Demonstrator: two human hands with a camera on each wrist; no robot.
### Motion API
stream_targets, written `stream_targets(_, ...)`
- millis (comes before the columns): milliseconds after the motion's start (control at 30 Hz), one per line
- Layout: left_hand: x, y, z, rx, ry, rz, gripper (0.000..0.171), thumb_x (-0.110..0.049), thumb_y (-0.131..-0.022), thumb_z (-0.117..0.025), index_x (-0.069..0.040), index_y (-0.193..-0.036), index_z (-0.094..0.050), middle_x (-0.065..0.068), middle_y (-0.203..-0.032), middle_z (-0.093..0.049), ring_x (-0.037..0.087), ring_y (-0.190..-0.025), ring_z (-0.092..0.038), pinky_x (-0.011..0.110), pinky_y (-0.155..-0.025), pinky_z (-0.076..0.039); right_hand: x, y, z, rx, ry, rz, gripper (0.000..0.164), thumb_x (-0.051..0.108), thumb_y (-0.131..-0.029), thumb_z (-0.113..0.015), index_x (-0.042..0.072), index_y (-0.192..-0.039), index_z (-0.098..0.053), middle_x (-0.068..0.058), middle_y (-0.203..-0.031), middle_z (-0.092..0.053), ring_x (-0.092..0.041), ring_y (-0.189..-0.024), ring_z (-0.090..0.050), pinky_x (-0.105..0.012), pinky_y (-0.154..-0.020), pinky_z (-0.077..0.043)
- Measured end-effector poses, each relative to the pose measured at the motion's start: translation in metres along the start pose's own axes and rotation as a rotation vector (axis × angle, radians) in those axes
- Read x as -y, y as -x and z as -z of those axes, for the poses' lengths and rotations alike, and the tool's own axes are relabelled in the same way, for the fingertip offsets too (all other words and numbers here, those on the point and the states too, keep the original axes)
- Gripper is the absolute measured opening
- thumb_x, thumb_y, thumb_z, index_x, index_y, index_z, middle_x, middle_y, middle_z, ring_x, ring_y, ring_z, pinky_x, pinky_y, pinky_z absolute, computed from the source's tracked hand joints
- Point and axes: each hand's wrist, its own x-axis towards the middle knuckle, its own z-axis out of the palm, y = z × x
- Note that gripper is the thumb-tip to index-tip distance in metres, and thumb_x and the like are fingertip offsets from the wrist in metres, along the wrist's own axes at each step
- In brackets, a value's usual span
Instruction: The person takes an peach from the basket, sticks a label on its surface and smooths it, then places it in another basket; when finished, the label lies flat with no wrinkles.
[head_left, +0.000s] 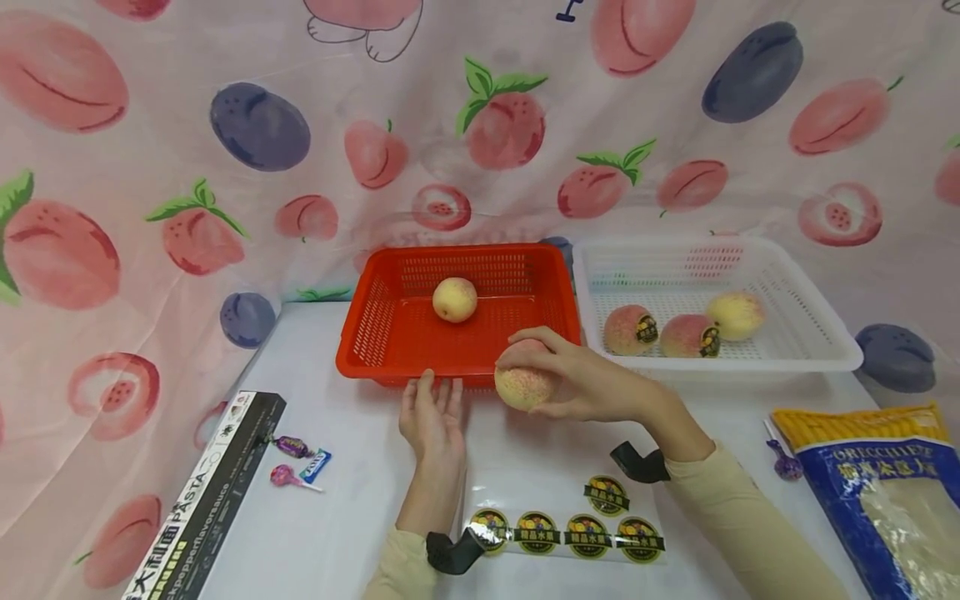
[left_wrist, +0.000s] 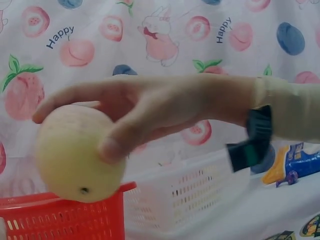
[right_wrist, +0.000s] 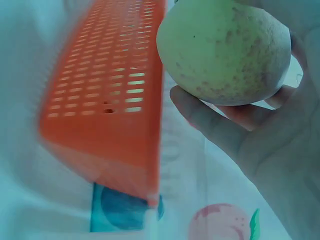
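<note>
My right hand [head_left: 581, 379] grips a yellow and pink peach [head_left: 521, 385], thumb on one side and fingers over the other, in front of the red basket [head_left: 347, 354]. In the left wrist view the peach [left_wrist: 75, 155] hangs under the fingers, its small dark spot facing down. From the right wrist the same peach [right_wrist: 225, 55] fills the grip close to the basket's side [right_wrist: 120, 145]. My left hand [head_left: 435, 425] has its fingers extended at the basket's front edge and holds nothing; whether they touch it I cannot tell. One peach [head_left: 454, 300] lies inside the basket.
A white basket [head_left: 787, 350] holds three peaches, two bearing round labels. A sheet of round stickers [head_left: 588, 534] lies in front of me. Candies [head_left: 292, 447] and a pasta box [head_left: 217, 492] lie left; a lollipop [head_left: 785, 462] and pasta bag [head_left: 885, 500] lie right.
</note>
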Motion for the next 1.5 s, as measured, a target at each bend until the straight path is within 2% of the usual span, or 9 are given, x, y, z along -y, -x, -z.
stream_targets(267, 0.002, -0.008, 0.005, 0.038, 0.029, 0.021, 0.017, -0.017, -0.081, -0.061, -0.012, -0.086, -0.046, 0.007, -0.104, -0.043, 0.025, -0.095, -0.050, 0.037, -0.084, -0.049, 0.007, 0.026, -0.027, -0.032, 0.155, 0.054, 0.062, 0.023, -0.070, -0.073, 0.029, -0.125, -0.045, 0.000, -0.130, -0.039, -0.015, -0.123, -0.035, -0.036, -0.092, -0.044)
stream_targets(467, 0.007, -0.017, 0.013, 0.204, 0.024, 0.146, 0.015, -0.027, -0.086, -0.054, -0.014, -0.089, -0.047, 0.000, -0.091, -0.049, 0.014, -0.078, -0.057, 0.025, -0.074, -0.051, -0.008, 0.038, -0.054, -0.043, 0.142, 0.018, 0.055, 0.016, -0.071, -0.071, 0.030, -0.118, -0.049, 0.004, -0.120, -0.044, -0.010, -0.112, -0.040, -0.030, -0.092, -0.041)
stream_targets(600, 0.011, -0.019, 0.028, 0.355, -0.181, 0.242, 0.028, -0.040, -0.085, -0.052, -0.014, -0.091, -0.046, -0.002, -0.082, -0.051, 0.011, -0.073, -0.055, 0.021, -0.065, -0.047, -0.019, 0.042, -0.065, 0.007, 0.142, -0.080, 0.069, 0.013, -0.067, -0.073, 0.033, -0.125, -0.041, 0.007, -0.122, -0.041, -0.008, -0.110, -0.040, -0.030, -0.090, -0.042)
stream_targets(733, 0.018, -0.016, 0.047, 0.531, -0.578, 0.293, 0.022, -0.034, -0.087, -0.052, -0.012, -0.090, -0.050, -0.002, -0.079, -0.053, 0.010, -0.070, -0.052, 0.022, -0.060, -0.044, -0.023, 0.044, -0.069, 0.056, 0.125, -0.132, 0.079, 0.018, -0.066, -0.075, 0.030, -0.132, -0.034, 0.006, -0.128, -0.036, -0.010, -0.114, -0.039, -0.035, -0.092, -0.041)
stream_targets(867, 0.024, -0.010, 0.059, 0.866, -1.091, 0.162, 0.013, -0.024, -0.087, -0.055, -0.012, -0.092, -0.054, 0.003, -0.078, -0.058, 0.011, -0.066, -0.055, 0.025, -0.056, -0.049, -0.022, 0.047, -0.067, 0.043, 0.088, -0.161, 0.084, 0.029, -0.068, -0.075, 0.026, -0.138, -0.027, 0.004, -0.135, -0.031, -0.011, -0.122, -0.035, -0.037, -0.098, -0.038)
stream_targets(1033, 0.024, 0.001, 0.059, 1.187, -1.548, -0.241, 0.009, -0.027, -0.085, -0.056, -0.022, -0.093, -0.058, -0.006, -0.080, -0.060, 0.003, -0.071, -0.054, 0.020, -0.065, -0.047, -0.014, 0.067, -0.054, -0.074, 0.068, -0.334, 0.073, 0.032, -0.077, -0.067, 0.026, -0.137, -0.027, 0.006, -0.134, -0.034, -0.012, -0.121, -0.039, -0.038, -0.095, -0.041)
stream_targets(1233, 0.024, 0.021, 0.055, 1.252, -1.797, -0.431, 0.019, -0.024, -0.078, -0.066, -0.027, -0.095, -0.060, -0.013, -0.078, -0.056, 0.002, -0.069, -0.049, 0.015, -0.058, -0.036, 0.004, 0.105, -0.057, 0.119, -0.001, -0.561, 0.047, 0.040, -0.078, -0.064, 0.022, -0.118, -0.048, 0.008, -0.088, -0.047, -0.001, -0.065, -0.046, -0.019, -0.056, -0.040)
stream_targets(1333, 0.027, 0.027, 0.053, 1.265, -1.859, -0.489, 0.021, -0.021, -0.076, -0.067, -0.028, -0.096, -0.061, -0.012, -0.077, -0.054, 0.002, -0.067, -0.047, 0.015, -0.055, -0.033, 0.011, 0.117, -0.067, 0.243, -0.021, -0.587, 0.047, 0.040, -0.076, -0.065, 0.022, -0.117, -0.048, 0.009, -0.087, -0.044, -0.001, -0.060, -0.042, -0.017, -0.054, -0.036)
stream_targets(1500, 0.029, 0.031, 0.052, 1.244, -1.869, -0.506, 0.021, -0.018, -0.076, -0.067, -0.028, -0.093, -0.062, -0.012, -0.073, -0.051, 0.003, -0.066, -0.045, 0.016, -0.053, -0.032, 0.012, 0.123, -0.075, 0.226, -0.027, -0.606, 0.036, 0.033, -0.074, -0.069, 0.027, -0.104, -0.049, 0.010, -0.088, -0.040, -0.002, -0.063, -0.042, -0.017, -0.055, -0.036)
